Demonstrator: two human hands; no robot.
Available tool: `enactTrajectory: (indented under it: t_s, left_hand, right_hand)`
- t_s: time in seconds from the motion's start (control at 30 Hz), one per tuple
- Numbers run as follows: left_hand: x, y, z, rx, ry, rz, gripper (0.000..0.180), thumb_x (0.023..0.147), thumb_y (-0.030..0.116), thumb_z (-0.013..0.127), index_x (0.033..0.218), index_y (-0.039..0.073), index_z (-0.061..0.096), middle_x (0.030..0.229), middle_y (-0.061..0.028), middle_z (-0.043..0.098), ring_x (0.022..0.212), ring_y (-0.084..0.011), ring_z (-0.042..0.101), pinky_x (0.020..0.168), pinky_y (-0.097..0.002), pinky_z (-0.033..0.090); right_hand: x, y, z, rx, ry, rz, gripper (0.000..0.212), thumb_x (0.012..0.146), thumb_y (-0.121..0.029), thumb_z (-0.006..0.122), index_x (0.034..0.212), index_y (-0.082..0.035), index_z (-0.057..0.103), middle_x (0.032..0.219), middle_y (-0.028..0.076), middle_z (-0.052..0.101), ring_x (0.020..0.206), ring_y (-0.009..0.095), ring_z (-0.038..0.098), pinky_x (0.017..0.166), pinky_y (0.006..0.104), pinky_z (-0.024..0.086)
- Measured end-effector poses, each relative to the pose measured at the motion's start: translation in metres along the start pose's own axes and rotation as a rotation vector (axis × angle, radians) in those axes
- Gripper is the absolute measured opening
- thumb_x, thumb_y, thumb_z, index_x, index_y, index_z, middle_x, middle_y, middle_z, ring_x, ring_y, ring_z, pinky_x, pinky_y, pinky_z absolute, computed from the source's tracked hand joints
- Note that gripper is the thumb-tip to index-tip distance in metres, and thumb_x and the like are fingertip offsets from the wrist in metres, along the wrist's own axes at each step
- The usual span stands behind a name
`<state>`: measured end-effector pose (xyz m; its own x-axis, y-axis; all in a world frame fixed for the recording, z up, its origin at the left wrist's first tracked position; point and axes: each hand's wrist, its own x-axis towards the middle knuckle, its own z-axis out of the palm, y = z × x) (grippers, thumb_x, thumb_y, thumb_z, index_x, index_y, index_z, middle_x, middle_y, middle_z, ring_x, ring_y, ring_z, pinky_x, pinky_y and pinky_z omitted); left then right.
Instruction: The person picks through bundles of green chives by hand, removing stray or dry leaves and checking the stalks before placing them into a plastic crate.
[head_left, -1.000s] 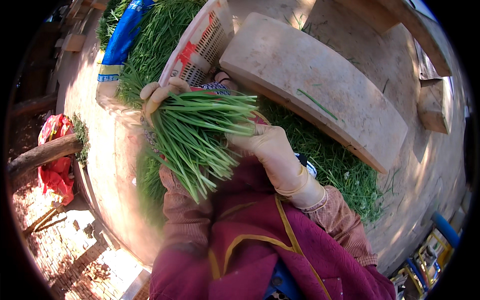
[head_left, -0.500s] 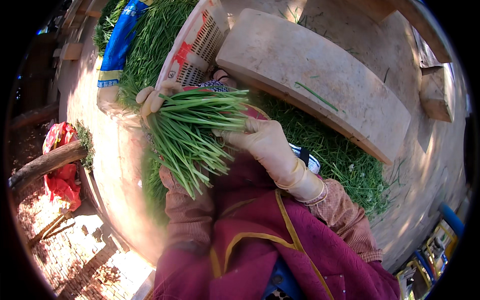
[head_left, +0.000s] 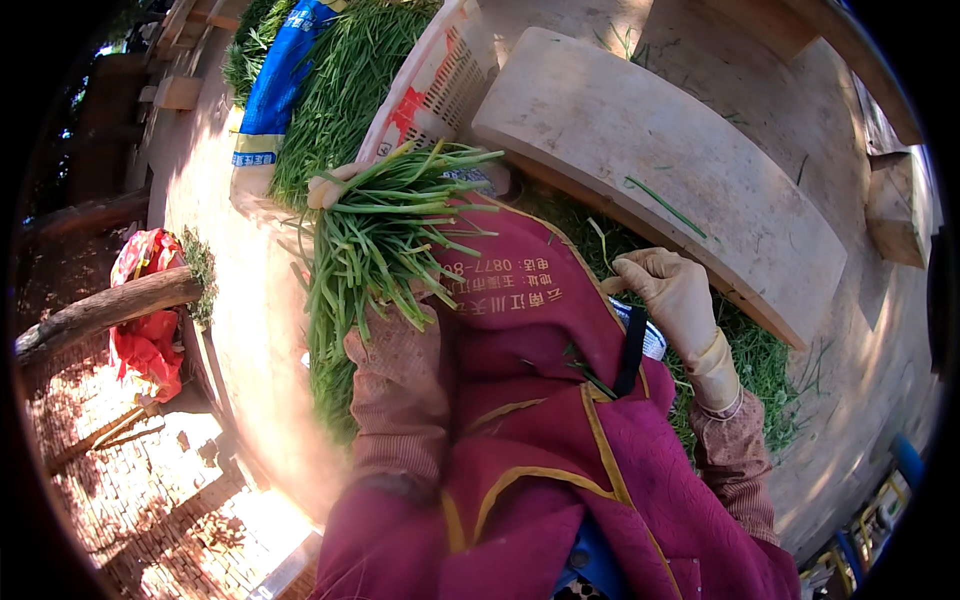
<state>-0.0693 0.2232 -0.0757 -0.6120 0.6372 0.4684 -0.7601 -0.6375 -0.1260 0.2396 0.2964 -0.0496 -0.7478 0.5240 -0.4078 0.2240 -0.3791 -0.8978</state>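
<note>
My left hand (head_left: pixel 328 188), in a pale glove, is closed around a bunch of green chives (head_left: pixel 385 235). The stalks fan out over my lap to the right and downward, hiding part of the fingers. Off to the right, my gloved right hand (head_left: pixel 665 285) is held apart from the bunch, with thumb and fingers pinched together. A thin pale chive leaf (head_left: pixel 599 238) sticks up from the fingertips. Beneath both arms lies my maroon apron (head_left: pixel 530 260) with yellow edging. A few loose green bits (head_left: pixel 592 378) rest on it.
Ahead stands a low wooden bench (head_left: pixel 660 160) with one stray stalk on top. Left of it are a pink-white plastic crate (head_left: pixel 440 95) and a heap of chives (head_left: pixel 345 95) beside a blue sack (head_left: pixel 272 95). Discarded greens (head_left: pixel 760 375) cover the ground at right.
My right hand has left the bunch and moved right, now pinching a thin leaf. The bunch in my left hand has spread and droops more. The whole view has shifted slightly.
</note>
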Motion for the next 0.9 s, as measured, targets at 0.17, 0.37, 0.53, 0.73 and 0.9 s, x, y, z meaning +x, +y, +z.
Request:
enactTrajectory:
  t_s: [0.17, 0.37, 0.53, 0.73, 0.9]
  left_hand:
    - [-0.001, -0.003, -0.002, -0.007, -0.003, -0.027, 0.018, 0.101, 0.017, 0.043, 0.115, 0.011, 0.053, 0.094, 0.0057, 0.059, 0.094, -0.0093, 0.055, 0.097, -0.0296, 0.045]
    - [0.002, 0.001, -0.001, 0.020, -0.021, -0.048, 0.018, 0.101, 0.017, 0.044, 0.114, 0.012, 0.054, 0.094, 0.0053, 0.060, 0.093, -0.0096, 0.056, 0.096, -0.0292, 0.046]
    - [0.002, 0.001, -0.001, 0.024, -0.026, -0.061, 0.018, 0.101, 0.017, 0.045, 0.114, 0.012, 0.055, 0.094, 0.0050, 0.060, 0.092, -0.0098, 0.056, 0.095, -0.0288, 0.047]
    - [0.000, -0.003, -0.005, 0.010, -0.019, -0.054, 0.018, 0.101, 0.017, 0.046, 0.114, 0.012, 0.056, 0.094, 0.0046, 0.061, 0.091, -0.0100, 0.057, 0.093, -0.0284, 0.047]
    - [-0.002, -0.006, -0.006, 0.003, -0.019, -0.049, 0.017, 0.101, 0.017, 0.046, 0.113, 0.012, 0.057, 0.093, 0.0043, 0.062, 0.091, -0.0102, 0.057, 0.092, -0.0281, 0.048]
  right_hand:
    - [-0.002, -0.023, 0.047, -0.163, 0.181, -0.406, 0.017, 0.085, -0.002, 0.065, 0.101, -0.003, 0.072, 0.097, 0.011, 0.072, 0.085, 0.018, 0.067, 0.081, 0.0289, 0.053]
    - [0.006, -0.053, 0.097, -0.062, 0.075, -0.396, 0.026, 0.081, -0.009, 0.074, 0.106, -0.004, 0.071, 0.087, 0.009, 0.072, 0.071, 0.011, 0.065, 0.065, 0.0256, 0.052]
    - [-0.002, -0.052, 0.088, 0.177, -0.269, -0.016, 0.025, 0.090, -0.016, 0.068, 0.112, -0.003, 0.070, 0.084, 0.007, 0.072, 0.072, 0.007, 0.062, 0.066, 0.0228, 0.050]
    - [0.024, -0.023, 0.080, 0.363, -0.079, 0.045, 0.024, 0.095, -0.016, 0.061, 0.100, 0.005, 0.070, 0.100, 0.007, 0.070, 0.090, 0.009, 0.063, 0.079, 0.0234, 0.050]
    - [0.038, -0.025, 0.090, 0.568, -0.213, 0.142, 0.026, 0.096, -0.020, 0.061, 0.099, 0.005, 0.070, 0.093, 0.006, 0.070, 0.085, 0.009, 0.062, 0.076, 0.0241, 0.050]
